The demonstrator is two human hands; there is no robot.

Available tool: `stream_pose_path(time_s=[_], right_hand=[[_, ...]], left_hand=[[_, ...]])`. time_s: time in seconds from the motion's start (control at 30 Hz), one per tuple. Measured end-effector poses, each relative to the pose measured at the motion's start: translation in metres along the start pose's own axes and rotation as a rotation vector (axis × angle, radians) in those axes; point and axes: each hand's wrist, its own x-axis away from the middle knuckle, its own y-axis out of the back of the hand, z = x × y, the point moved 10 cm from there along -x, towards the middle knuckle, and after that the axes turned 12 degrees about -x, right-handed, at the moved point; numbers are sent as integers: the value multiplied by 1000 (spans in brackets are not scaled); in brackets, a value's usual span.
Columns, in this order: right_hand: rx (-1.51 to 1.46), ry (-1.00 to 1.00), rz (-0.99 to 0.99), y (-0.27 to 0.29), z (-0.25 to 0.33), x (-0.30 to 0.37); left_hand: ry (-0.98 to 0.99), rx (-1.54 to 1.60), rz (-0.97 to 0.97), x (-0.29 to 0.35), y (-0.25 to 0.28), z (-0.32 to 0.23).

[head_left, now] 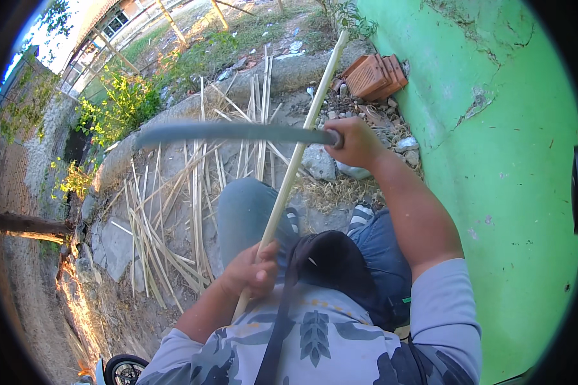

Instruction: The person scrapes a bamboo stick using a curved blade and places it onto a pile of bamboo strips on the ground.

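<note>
The bamboo stick [295, 160] is slanting up from the lap toward the green wall [494, 160], with the left hand [253, 269] gripping its lower end. The right hand [356, 142] is clutching a long blade [231, 133], which is lying across the stick above split strips [173, 218] on the ground.

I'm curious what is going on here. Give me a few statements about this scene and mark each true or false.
1. The left hand grips a pale stick. True.
2. The right hand is empty. False: it holds a long blade by the handle.
3. A green wall stands on the person's right. True.
4. The strips on the ground lie in a neat tied bundle. False: they lie loose and scattered.
5. Reddish bricks lie by the wall's foot. True.
</note>
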Motion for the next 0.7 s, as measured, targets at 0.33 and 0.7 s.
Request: stream_pose_path(time_s=[0.33, 0.7], right_hand=[[-392, -517, -338, 47, -88, 24], [-1198, -430, -451, 29, -50, 17]], left_hand=[[37, -322, -140, 11, 14, -14], [99, -1329, -401, 13, 27, -52]])
